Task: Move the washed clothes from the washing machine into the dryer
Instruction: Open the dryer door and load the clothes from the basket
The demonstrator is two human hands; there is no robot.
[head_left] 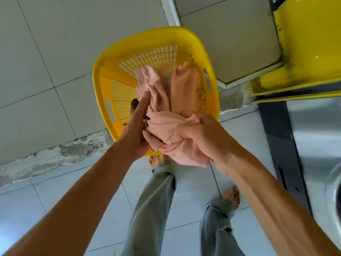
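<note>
Nearest the camera, two bare forearms are seen reaching forward and down, above legs in pale jeans (156, 209) and bare feet on the tiled floor (46, 209). A bundle of pink cloth (166, 130) is held between the two hands, over the near rim of a yellow laundry basket (103, 74). The right hand (199, 137) is closed over the top of the bundle, its fingers (191, 118) curled and clamped on the folds, presumably so that the damp cloth is gathered in one mass and does not trail. The left hand (135, 130) is laid flat against the bundle's left side with its fingers (144, 100) straight and together, pressed on the cloth rather than wrapped round it; it appears to serve as a support against which the bundle is squeezed. A small dark object shows just beyond this hand; what it is cannot be told.

Further off, more of the same pink cloth is seen to hang down into the basket, which stands on the floor with its slotted walls and handle openings visible. Whether the cloth is being lifted out or lowered in cannot be decided from this view.

At the right edge, a steel-fronted machine (317, 145) with part of a round door is shown; above it lies a yellow panel (306, 43). Whether this machine is the washer or the dryer cannot be told. The basket is judged to be set close beside it to keep the carry short.
</note>
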